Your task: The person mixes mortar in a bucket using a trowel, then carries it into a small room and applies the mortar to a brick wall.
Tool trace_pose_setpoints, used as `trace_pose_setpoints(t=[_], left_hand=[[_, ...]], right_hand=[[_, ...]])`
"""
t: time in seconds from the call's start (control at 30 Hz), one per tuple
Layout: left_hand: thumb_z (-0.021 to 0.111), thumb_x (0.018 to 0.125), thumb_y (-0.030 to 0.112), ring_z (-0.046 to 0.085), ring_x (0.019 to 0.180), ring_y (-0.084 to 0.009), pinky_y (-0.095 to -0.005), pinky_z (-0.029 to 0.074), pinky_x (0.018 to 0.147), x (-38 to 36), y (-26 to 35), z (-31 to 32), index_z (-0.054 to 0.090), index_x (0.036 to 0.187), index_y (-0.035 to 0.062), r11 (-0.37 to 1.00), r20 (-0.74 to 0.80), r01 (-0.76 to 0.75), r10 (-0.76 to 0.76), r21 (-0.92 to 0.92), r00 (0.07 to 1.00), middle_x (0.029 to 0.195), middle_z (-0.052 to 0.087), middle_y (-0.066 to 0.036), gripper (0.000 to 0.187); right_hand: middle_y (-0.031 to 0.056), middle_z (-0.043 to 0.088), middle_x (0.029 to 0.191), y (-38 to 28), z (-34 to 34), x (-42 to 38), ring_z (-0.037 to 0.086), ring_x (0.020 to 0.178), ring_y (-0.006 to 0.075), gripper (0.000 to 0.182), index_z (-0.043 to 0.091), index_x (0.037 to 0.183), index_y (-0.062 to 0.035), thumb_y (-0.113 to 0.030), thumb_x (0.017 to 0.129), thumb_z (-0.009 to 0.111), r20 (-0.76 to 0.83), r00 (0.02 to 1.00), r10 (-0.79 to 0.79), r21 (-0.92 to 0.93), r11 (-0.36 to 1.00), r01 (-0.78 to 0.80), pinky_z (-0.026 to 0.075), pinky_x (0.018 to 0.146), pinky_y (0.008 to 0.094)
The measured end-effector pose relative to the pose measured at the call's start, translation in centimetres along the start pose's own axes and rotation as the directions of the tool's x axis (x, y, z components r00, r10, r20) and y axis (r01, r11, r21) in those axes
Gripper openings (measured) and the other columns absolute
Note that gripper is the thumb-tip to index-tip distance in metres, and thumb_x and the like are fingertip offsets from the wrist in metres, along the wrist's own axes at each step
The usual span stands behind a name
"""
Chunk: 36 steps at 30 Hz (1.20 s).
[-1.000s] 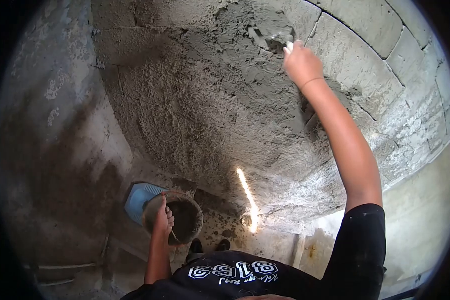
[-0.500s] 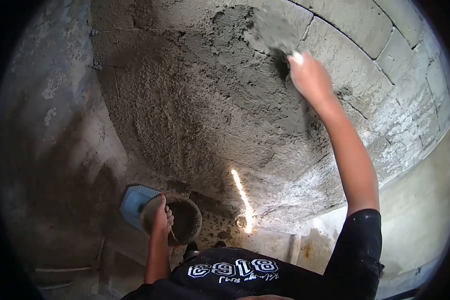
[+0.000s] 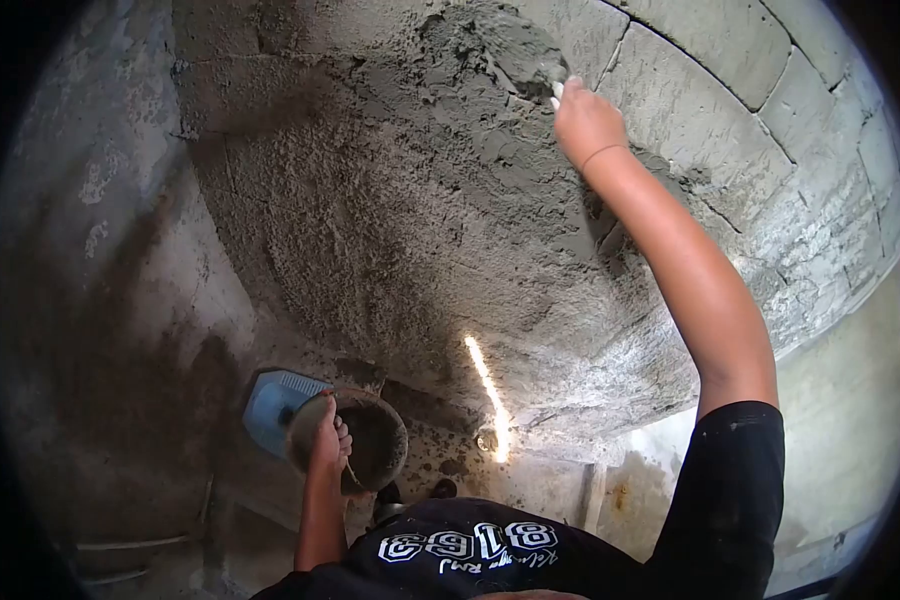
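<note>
The right hand [image 3: 591, 124] has its fingers closed round the pale handle of the trowel [image 3: 556, 92], probably light and stiff, at the wall's mortar [image 3: 500, 145], while the left fingers curl round the handle of the bucket [image 3: 378, 435], likely heavy, best lifted there.

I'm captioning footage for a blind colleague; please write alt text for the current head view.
A person's right hand holds a trowel against a block wall partly covered in rough grey mortar. Lower in view, the left hand grips a bucket beside a light-blue object.
</note>
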<state>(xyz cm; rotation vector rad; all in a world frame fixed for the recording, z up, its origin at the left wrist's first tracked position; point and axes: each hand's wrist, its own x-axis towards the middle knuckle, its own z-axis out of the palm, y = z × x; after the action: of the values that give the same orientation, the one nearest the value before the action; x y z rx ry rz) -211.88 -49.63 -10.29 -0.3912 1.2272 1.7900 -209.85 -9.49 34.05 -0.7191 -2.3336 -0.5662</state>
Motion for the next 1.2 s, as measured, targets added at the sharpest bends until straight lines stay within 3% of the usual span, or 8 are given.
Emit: trace_pose_setpoints(t=[0.27,0.4,0.47,0.67,0.8,0.93,1.03,1.2], left_hand=[[0.050,0.091,0.063,0.020,0.036,-0.0083,-0.0262,0.014,0.035,-0.4,0.0,-0.2,0.036,0.066,0.0204,1.000,0.049,-0.020,0.019,0.006,0.999,0.050,0.022,0.006,0.051],[0.051,0.091,0.062,0.019,0.036,-0.0077,-0.0255,0.014,0.035,-0.6,-0.5,-0.2,0.037,0.065,0.0205,1.000,0.056,-0.011,0.011,-0.011,0.998,0.050,0.023,0.007,0.052],[0.053,0.091,0.062,0.020,0.036,-0.0066,-0.0244,0.013,0.035,-0.9,-0.4,-0.1,0.037,0.065,0.0203,1.000,0.050,-0.019,0.019,-0.014,0.999,0.050,0.024,0.007,0.051],[0.053,0.091,0.062,0.020,0.036,-0.0065,-0.0249,0.013,0.035,-1.9,-0.1,0.5,0.036,0.063,0.0201,1.000,-0.004,-0.021,0.021,-0.024,1.000,0.050,0.023,0.008,0.052],[0.053,0.091,0.061,0.019,0.037,-0.0085,-0.0262,0.013,0.036,-1.8,-0.1,0.5,0.037,0.065,0.0192,1.000,-0.027,-0.001,0.001,-0.009,1.000,0.051,0.021,0.007,0.052],[0.051,0.091,0.062,0.018,0.038,-0.0101,-0.0274,0.013,0.038,-1.0,-0.5,-0.2,0.037,0.067,0.0182,1.000,-0.038,0.018,-0.018,0.003,0.999,0.053,0.021,0.006,0.052],[0.051,0.091,0.063,0.018,0.038,-0.0098,-0.0272,0.013,0.038,0.3,-0.7,-1.3,0.038,0.068,0.0185,0.997,0.037,0.066,-0.064,-0.046,0.997,0.052,0.021,0.006,0.052],[0.052,0.091,0.063,0.019,0.036,-0.0077,-0.0256,0.013,0.036,0.7,-0.7,-1.0,0.038,0.066,0.0203,0.999,0.045,0.027,-0.026,-0.026,0.999,0.051,0.021,0.007,0.051]], right_hand=[[0.0230,0.068,0.096,1.9,-5.7,-4.7,0.067,0.089,0.0378,0.030,0.058,0.102,0.0022,-0.025,0.092,0.050,0.196,0.979,0.059,-0.153,0.988,-0.029,0.054,0.076,0.0465],[0.0224,0.067,0.097,1.0,-8.7,-5.9,0.066,0.090,0.0374,0.034,0.059,0.100,0.0011,-0.031,0.092,0.053,0.191,0.979,0.072,-0.135,0.990,-0.047,0.054,0.076,0.0465],[0.0213,0.068,0.095,-1.2,-9.0,-5.1,0.067,0.087,0.0379,0.036,0.059,0.101,0.0009,-0.033,0.093,0.052,0.064,0.998,0.005,-0.008,1.000,-0.005,0.054,0.074,0.0468],[0.0173,0.070,0.093,-6.4,-4.3,1.2,0.069,0.086,0.0337,0.031,0.062,0.099,-0.0006,-0.028,0.093,0.049,0.041,0.990,-0.137,-0.014,0.990,0.138,0.055,0.075,0.0445],[0.0180,0.070,0.094,-4.6,-1.1,2.1,0.069,0.089,0.0329,0.027,0.064,0.094,-0.0015,-0.022,0.092,0.047,0.086,0.990,-0.110,-0.041,0.993,0.114,0.056,0.077,0.0430],[0.0186,0.070,0.094,-1.5,-3.2,-0.2,0.069,0.090,0.0326,0.026,0.065,0.095,-0.0007,-0.020,0.091,0.047,0.134,0.980,-0.147,-0.071,0.985,0.157,0.056,0.078,0.0433],[0.0190,0.069,0.094,2.2,-2.8,-1.8,0.069,0.091,0.0328,0.026,0.064,0.096,-0.0005,-0.019,0.091,0.047,0.139,0.989,-0.049,-0.140,0.988,0.068,0.055,0.078,0.0434],[0.0206,0.068,0.090,3.7,-7.3,-5.3,0.068,0.083,0.0358,0.032,0.062,0.096,-0.0009,-0.031,0.093,0.052,0.213,0.976,-0.040,-0.216,0.973,0.087,0.055,0.073,0.0450]])
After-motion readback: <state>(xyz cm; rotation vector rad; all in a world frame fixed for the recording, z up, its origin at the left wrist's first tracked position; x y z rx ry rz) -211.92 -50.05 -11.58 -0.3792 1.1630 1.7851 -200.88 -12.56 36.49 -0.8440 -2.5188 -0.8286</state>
